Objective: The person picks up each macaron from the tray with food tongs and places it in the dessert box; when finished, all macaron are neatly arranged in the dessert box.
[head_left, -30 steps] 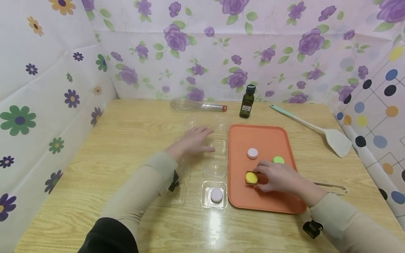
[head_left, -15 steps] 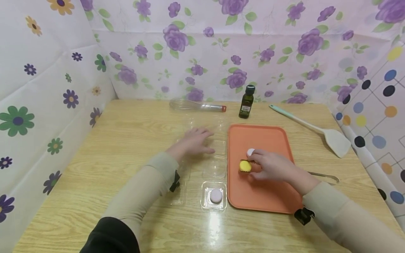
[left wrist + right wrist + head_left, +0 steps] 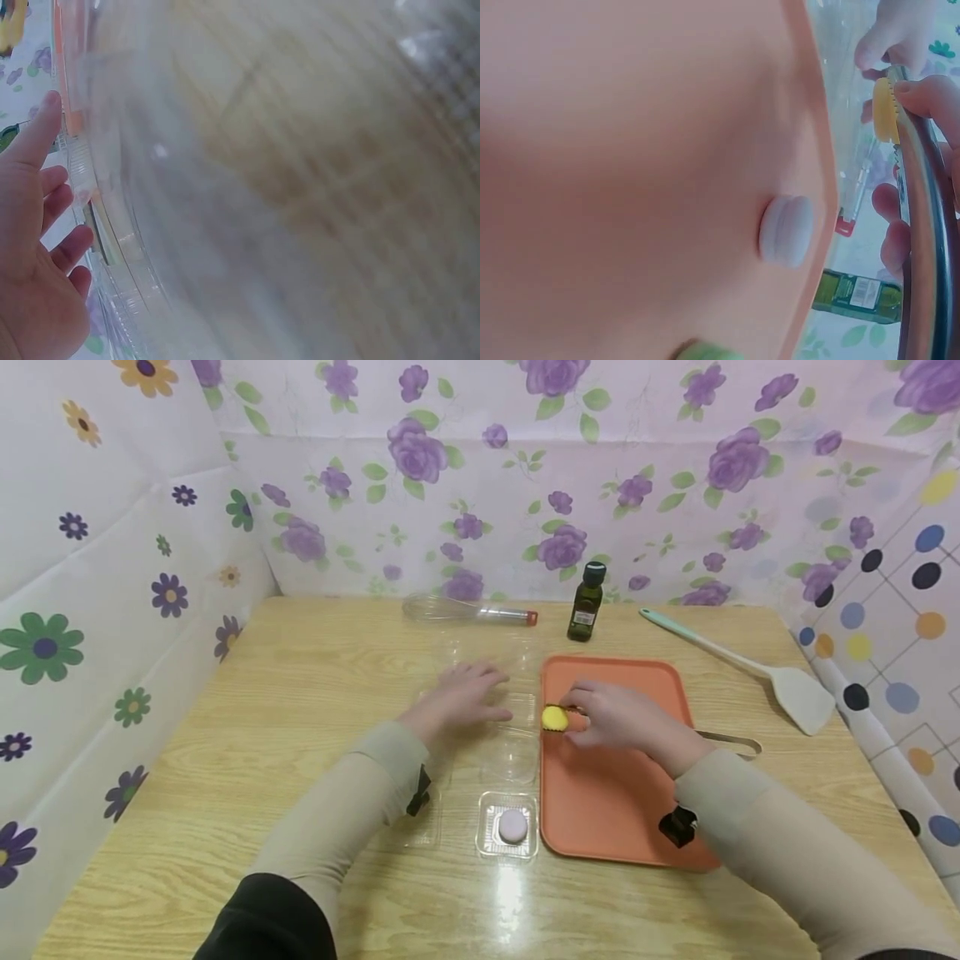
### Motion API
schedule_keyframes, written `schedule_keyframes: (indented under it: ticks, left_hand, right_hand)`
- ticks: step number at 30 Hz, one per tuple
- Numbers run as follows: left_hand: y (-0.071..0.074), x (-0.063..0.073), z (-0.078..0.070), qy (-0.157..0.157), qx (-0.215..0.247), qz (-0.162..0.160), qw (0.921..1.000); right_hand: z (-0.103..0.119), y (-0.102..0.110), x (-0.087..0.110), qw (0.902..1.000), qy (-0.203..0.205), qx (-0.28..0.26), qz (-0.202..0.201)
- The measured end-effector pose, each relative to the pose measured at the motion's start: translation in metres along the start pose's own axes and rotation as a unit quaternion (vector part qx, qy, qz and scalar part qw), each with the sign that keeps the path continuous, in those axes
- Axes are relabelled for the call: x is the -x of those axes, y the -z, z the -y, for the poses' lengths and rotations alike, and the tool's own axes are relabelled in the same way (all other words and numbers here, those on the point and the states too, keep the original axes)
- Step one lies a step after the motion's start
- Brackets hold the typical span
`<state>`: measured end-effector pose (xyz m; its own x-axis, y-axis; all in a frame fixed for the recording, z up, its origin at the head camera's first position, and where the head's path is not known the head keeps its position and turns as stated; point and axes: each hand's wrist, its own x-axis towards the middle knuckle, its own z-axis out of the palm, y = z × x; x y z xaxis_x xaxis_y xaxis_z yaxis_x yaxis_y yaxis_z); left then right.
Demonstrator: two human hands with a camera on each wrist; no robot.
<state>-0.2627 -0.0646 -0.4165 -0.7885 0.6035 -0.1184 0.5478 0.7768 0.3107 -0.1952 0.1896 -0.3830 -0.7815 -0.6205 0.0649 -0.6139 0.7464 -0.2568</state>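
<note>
My right hand (image 3: 615, 720) grips metal tongs (image 3: 928, 247), whose jaws pinch a yellow macaron (image 3: 555, 718). In the head view the macaron is over the left rim of the orange tray (image 3: 600, 818), and the tongs' looped end sticks out past my wrist. The right wrist view shows a pale pink macaron (image 3: 787, 231) and part of a green one (image 3: 709, 351) on the tray; my hand hides both in the head view. My left hand (image 3: 465, 700), fingers spread and relaxed, is beside a row of clear plastic boxes (image 3: 510, 756). The nearest compartment (image 3: 486, 847) holds a pale lilac macaron (image 3: 513, 825).
Along the back lie a whisk (image 3: 468, 610) and a standing dark green bottle (image 3: 585, 603). A white spatula (image 3: 798, 693) with a mint handle rests right of the tray. Patterned cloth walls (image 3: 525, 510) enclose the wooden table (image 3: 315, 652).
My right hand has carried the yellow macaron in the tongs leftward and away from me, from mid-tray to its left rim. My left hand has stayed nearly still.
</note>
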Motion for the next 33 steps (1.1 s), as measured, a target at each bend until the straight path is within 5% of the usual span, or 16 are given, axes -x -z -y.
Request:
schedule_keyframes:
  ticks: [14, 33]
  left_hand:
    - [-0.002, 0.001, 0.0, 0.005, 0.017, -0.004, 0.9998]
    - [0.0, 0.0, 0.0, 0.01, 0.031, -0.005, 0.9995]
  right_hand:
    - [-0.006, -0.009, -0.049, 0.9958, -0.07, -0.015, 0.057]
    - [-0.005, -0.027, -0.076, 0.9971, -0.053, 0.005, 0.055]
